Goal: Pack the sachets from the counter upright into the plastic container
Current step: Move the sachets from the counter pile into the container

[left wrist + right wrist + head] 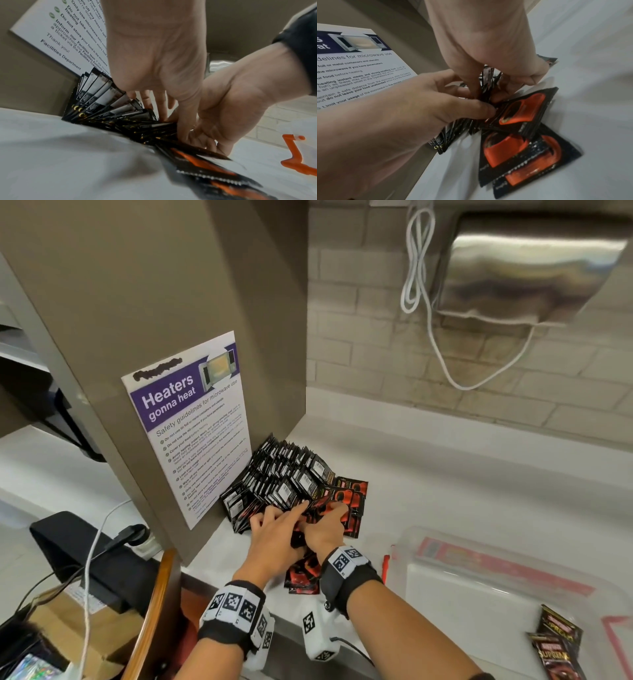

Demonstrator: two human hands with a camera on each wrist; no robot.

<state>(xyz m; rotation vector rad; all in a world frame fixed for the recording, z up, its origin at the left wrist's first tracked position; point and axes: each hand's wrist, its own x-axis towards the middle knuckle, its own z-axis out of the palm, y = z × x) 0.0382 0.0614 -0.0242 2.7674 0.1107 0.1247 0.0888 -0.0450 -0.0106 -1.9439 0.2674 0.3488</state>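
Note:
A big heap of black and red sachets (291,481) lies on the white counter against a brown cabinet side. Both hands dig into its near edge. My left hand (291,513) pinches a bundle of sachets (518,111) between thumb and fingers. My right hand (334,513), just beside it, has its fingers curled into the same bundle from above. The left wrist view shows fanned sachets (106,108) standing on edge behind my fingers. The clear plastic container (404,534) sits at the right with two sachets (558,642) upright in its near corner. A few more sachets (303,577) lie under my wrists.
A microwave safety poster (191,419) hangs on the cabinet side (154,285) right behind the heap. A steel wall dispenser (524,275) and a looped white cable (421,268) hang above the counter. An orange clip (295,155) lies by the container. A black device (78,546) stands lower left.

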